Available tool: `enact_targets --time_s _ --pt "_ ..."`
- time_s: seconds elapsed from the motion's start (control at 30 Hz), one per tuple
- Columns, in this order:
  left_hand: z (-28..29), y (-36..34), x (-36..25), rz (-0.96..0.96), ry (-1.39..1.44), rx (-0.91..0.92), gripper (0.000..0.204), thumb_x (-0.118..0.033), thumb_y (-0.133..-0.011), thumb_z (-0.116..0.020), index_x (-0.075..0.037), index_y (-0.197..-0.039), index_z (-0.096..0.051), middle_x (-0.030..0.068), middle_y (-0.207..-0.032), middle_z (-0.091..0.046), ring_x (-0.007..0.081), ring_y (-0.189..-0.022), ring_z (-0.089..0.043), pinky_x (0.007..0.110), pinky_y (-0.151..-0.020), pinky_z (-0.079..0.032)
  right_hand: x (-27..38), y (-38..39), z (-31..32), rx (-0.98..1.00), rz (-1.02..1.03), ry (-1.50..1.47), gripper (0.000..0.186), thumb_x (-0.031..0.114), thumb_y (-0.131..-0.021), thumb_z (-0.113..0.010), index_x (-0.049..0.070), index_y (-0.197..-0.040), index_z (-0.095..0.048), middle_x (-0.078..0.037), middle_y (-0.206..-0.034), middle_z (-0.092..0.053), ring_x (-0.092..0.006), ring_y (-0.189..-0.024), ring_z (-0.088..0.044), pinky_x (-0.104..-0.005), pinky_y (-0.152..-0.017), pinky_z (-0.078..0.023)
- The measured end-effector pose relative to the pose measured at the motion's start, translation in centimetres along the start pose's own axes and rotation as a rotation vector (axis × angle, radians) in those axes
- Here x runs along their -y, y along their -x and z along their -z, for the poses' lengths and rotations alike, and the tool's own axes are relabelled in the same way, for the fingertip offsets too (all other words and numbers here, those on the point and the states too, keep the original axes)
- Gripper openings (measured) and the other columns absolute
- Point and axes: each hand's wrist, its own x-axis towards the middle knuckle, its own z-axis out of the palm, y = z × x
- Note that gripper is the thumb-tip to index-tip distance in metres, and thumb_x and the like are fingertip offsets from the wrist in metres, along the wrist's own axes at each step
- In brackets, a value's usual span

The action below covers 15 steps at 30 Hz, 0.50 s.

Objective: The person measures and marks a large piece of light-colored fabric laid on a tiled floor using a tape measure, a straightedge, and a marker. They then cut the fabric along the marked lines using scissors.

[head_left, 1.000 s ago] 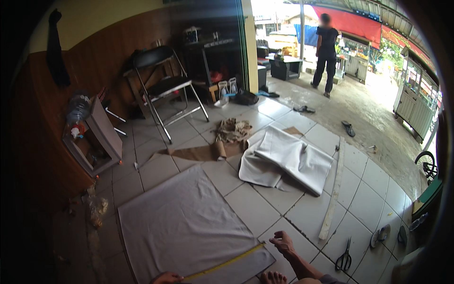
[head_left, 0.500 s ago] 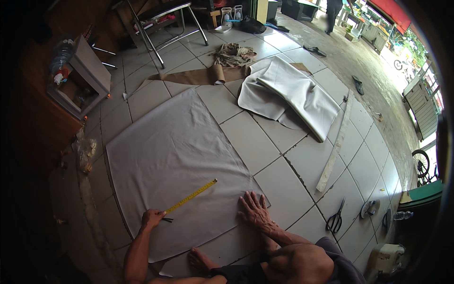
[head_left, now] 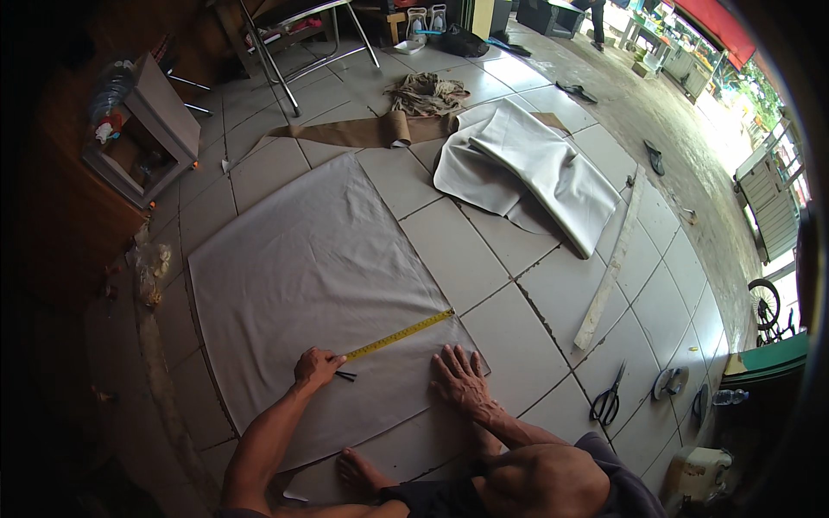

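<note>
Pinching yellow tape (head_left: 401, 334), left hand (head_left: 318, 367) curls; right hand (head_left: 464, 382) splays empty on grey sheet (head_left: 294, 259), likely soft, light: grasp near edge.

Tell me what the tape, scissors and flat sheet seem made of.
Tape: likely coated metal, matte; the strip runs straight. Scissors: probably dull metal, judging by the slim, dark blades. Flat sheet: perhaps coated fabric or vinyl; soft ripples, faint sheen.

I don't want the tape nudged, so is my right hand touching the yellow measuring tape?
Apart. The head view shows a strip of the grey sheet between your right hand and the yellow measuring tape.
</note>
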Motion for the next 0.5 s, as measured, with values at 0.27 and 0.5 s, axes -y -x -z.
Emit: enact_targets --time_s 0.27,0.5 --pt "-0.7 -1.3 0.0 -0.037 0.004 0.011 0.048 -0.058 -0.092 -0.07 -0.012 -0.102 -0.082 0.0168 -0.104 -0.074 0.0343 -0.099 -0.07 0.046 -0.088 -0.056 -0.5 0.0 -0.6 -0.131 0.046 0.041 0.069 0.05 -0.1 -0.06 0.018 -0.159 -0.043 -0.015 -0.167 -0.037 -0.0372 -0.156 -0.03 -0.0665 -0.123 -0.016" --pt "-1.2 -1.8 1.5 0.01 0.118 0.029 0.044 -0.057 -0.09 -0.074 -0.015 -0.101 -0.083 0.0157 -0.106 -0.07 0.0331 -0.107 -0.067 0.044 -0.092 -0.055 -0.1 0.1 0.0 -0.013 0.008 0.019 0.07 0.05 -0.104 -0.052 0.019 -0.163 -0.032 -0.015 -0.172 -0.024 -0.0355 -0.16 -0.019 -0.0666 -0.125 -0.012"
